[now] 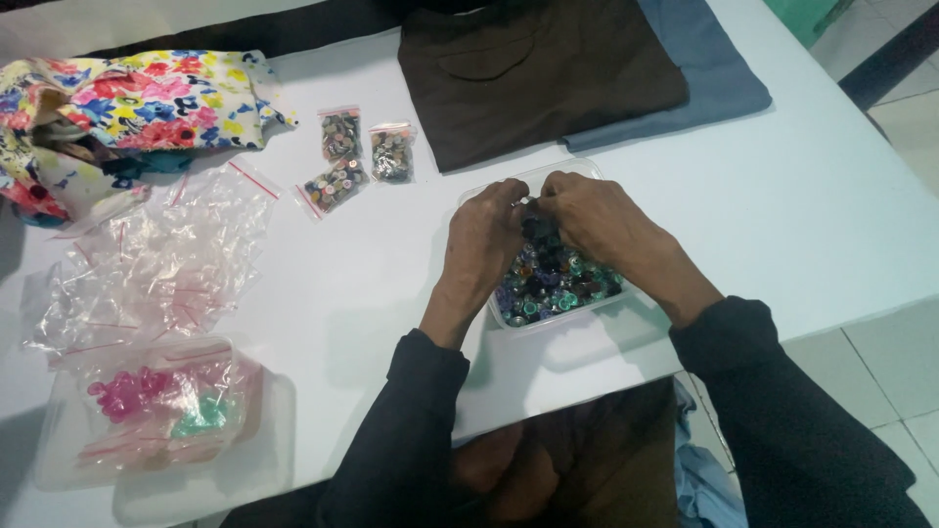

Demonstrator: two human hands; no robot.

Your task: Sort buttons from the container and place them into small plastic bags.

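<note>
A clear plastic tub (577,311) full of mixed coloured buttons sits on the white table (822,215) in front of me. Both my hands hover over it. My left hand (481,242) and my right hand (595,217) meet above the far side of the tub, fingertips pinched together on something small and dark that I cannot make out. Three small zip bags of buttons (340,166) lie just left of the tub.
A pile of empty clear zip bags (166,259) lies at left, above a clear tray (166,430) holding pink and green pieces. A floral cloth bag (127,108) is at top left. Folded brown fabric (533,73) and blue fabric (709,68) lie beyond the tub.
</note>
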